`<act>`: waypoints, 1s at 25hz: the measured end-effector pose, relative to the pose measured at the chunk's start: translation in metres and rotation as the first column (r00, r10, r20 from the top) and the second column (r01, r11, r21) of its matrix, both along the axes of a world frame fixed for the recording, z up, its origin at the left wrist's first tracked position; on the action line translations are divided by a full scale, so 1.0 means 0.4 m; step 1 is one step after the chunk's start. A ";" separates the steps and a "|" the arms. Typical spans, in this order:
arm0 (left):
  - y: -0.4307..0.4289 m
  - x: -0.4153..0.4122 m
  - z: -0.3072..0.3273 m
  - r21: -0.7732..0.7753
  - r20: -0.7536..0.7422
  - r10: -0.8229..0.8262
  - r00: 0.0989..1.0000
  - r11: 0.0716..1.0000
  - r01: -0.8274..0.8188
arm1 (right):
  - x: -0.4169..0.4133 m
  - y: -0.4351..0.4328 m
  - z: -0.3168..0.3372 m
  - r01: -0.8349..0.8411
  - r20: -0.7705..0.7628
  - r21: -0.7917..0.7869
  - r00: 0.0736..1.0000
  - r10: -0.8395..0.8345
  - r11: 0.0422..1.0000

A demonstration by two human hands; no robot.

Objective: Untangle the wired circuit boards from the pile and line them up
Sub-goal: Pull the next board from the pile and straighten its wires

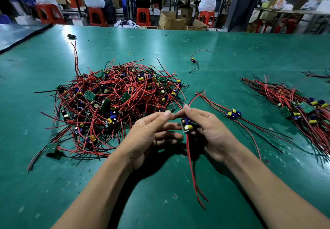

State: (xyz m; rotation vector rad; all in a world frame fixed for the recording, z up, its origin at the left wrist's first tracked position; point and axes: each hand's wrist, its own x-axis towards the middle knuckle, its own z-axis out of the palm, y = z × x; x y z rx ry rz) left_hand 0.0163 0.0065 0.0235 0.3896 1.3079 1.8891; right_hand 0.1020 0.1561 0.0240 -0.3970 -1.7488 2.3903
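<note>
Right hand (pixel 209 130): its thumb and curled fingers grip one board (pixel 187 126), held above the tabletop (pixel 232 50) at the near right edge of the pile (pixel 114 103).
Left hand (pixel 148 134): the fingers are loose and nearly straight and hold nothing I can make out. The forefinger tip sits close to the right fingertips.
Board's wires (pixel 192 166): red leads hang toward the near edge, free of the tangle. Another red lead curls up from the right fingertips, and I can't tell whether it is caught in the pile.
Laid-out boards: a small row (pixel 233 114) lies just right of the hands. A big bundle (pixel 300 103) lies further right, its leads all running one way.
Step in hand: I'd say the leads are being straightened before this board joins the small row.
Doing it well: keep the right grip on the board's edges, not on the capacitors. Let the left thumb and forefinger run along each lead to smooth it. Then lay the board beside the small row with its leads pointing the same way as theirs.
Watch for: tugging on a snagged lead, which could drag other boards out of the pile.
</note>
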 end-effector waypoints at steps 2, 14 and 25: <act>0.001 0.005 -0.006 -0.014 -0.042 -0.047 0.998 0.999 0.046 | -0.003 -0.007 -0.010 0.005 -0.017 0.010 1.000 -0.004 1.000; 0.018 0.009 -0.023 -0.088 -0.149 -0.008 0.989 0.996 -0.005 | -0.006 -0.010 -0.029 0.220 -0.072 0.380 0.975 -0.208 0.898; 0.025 0.027 -0.016 -0.220 -0.405 -0.043 0.913 0.974 -0.052 | 0.005 0.026 -0.011 -0.030 0.034 0.707 0.999 0.008 0.707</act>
